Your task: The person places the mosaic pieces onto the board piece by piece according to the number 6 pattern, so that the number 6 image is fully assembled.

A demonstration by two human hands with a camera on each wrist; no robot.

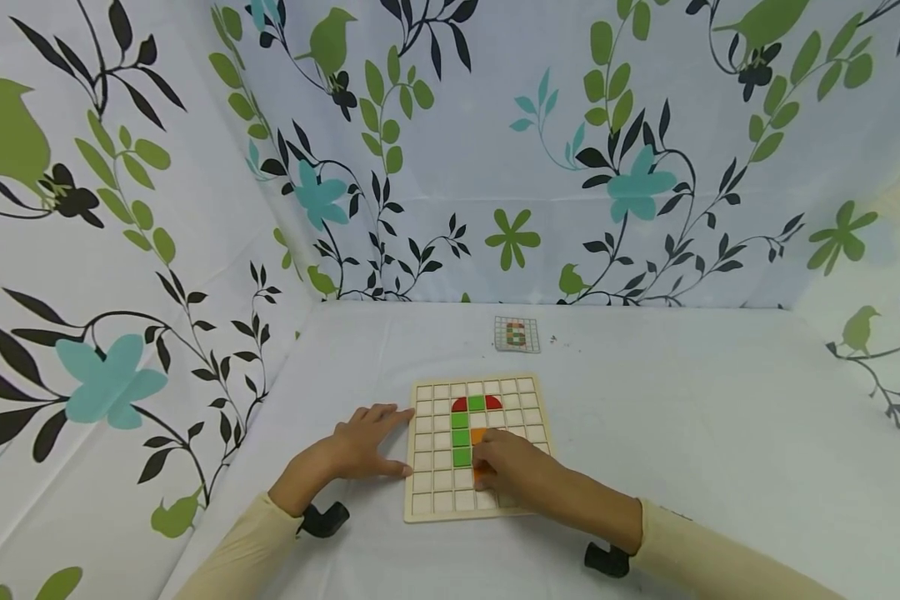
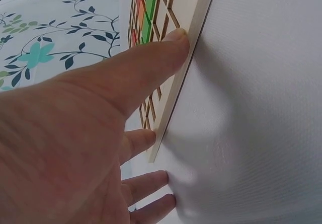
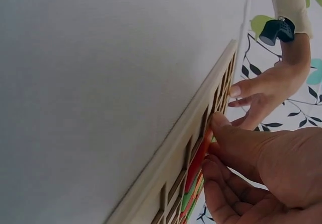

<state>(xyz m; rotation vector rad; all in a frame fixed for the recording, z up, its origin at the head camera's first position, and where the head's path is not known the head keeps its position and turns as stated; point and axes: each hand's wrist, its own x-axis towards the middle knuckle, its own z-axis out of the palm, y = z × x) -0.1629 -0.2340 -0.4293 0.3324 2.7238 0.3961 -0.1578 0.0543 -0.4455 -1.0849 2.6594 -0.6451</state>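
A square wooden grid board (image 1: 423, 461) lies on the white table. Set in its cells are green tiles (image 1: 461, 438), red rounded tiles (image 1: 492, 402) and an orange tile (image 1: 478, 435). My left hand (image 1: 365, 442) is at the board's left side, fingers spread; its thumb (image 2: 173, 48) rests on the rim. Over the lower middle of the board, my right hand (image 1: 521, 467) pinches another orange tile (image 1: 483, 478) between thumb and fingers, low at the cells. The right hand covers several cells in the head view, and its fingers partly hide the held tile.
Behind the board lies a small pattern card (image 1: 516, 334) with a coloured grid figure. Tiny dark specks are beside it. White cloth with leaf and bird prints (image 1: 450, 167) stands at the back and sides. Dark wrist-worn devices (image 1: 607, 560) sit under both wrists.
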